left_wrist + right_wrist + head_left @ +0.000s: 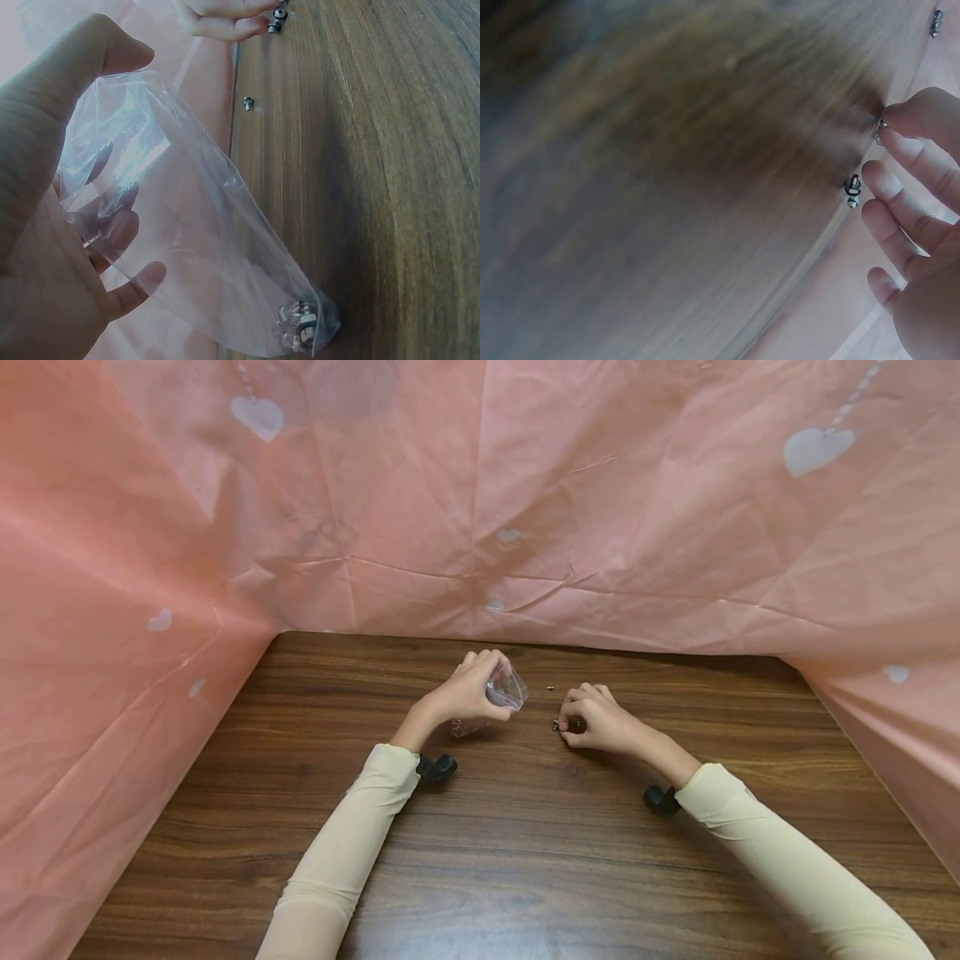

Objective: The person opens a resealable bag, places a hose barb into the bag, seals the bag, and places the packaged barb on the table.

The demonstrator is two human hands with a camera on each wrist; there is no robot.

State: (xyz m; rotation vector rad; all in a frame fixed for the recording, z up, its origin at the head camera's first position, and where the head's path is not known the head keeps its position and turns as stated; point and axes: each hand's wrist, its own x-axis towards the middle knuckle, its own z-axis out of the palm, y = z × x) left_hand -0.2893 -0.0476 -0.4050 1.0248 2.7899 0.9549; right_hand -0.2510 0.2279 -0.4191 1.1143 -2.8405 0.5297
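My left hand (467,691) grips a clear plastic bag (217,247) near its mouth, thumb on one side and fingers spread on the other. Several shiny metal screws (302,324) are gathered in the bag's bottom corner. To the right, my right hand (602,722) pinches a small metal screw (880,132) between thumb and index finger, close over the tabletop; the fingertips partly hide it. Another screw (853,191) lies beside the right hand's middle fingertip. Farther back on the wood, between the hands, is a loose screw (550,687).
The dark wooden table (480,843) is enclosed at the back and sides by a pink sheet (420,510) with pale hearts. A black wrist strap (437,768) is on the left arm, and a similar black device (662,800) sits at the right wrist.
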